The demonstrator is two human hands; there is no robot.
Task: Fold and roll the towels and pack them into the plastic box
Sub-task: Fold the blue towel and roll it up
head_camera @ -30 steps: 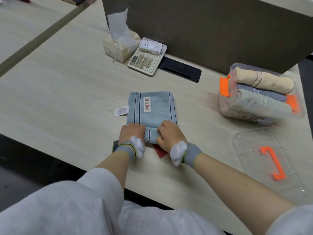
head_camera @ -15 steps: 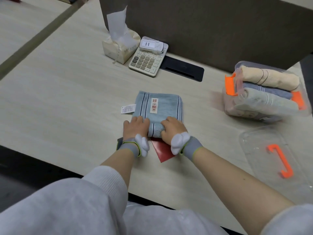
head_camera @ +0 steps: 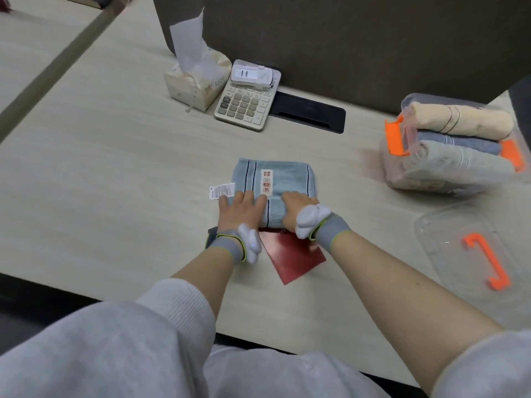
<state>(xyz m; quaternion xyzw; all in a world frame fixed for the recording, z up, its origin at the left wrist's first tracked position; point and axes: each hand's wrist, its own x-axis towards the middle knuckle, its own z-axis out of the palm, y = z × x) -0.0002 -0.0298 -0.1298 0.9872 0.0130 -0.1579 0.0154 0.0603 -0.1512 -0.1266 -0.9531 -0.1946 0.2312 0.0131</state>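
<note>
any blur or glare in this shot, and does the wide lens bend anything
Head view: the plastic box with its rolled towels looks smeared, and the sleeves at the bottom are soft; the blue towel under the left hand and right hand is fairly sharp; light is even, with faint sheen on the clear lid; the desk edge bows slightly.

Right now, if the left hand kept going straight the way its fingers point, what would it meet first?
The left hand would first cross the unrolled part of the blue towel; beyond that, probably the calculator, though depth is unclear.
</note>
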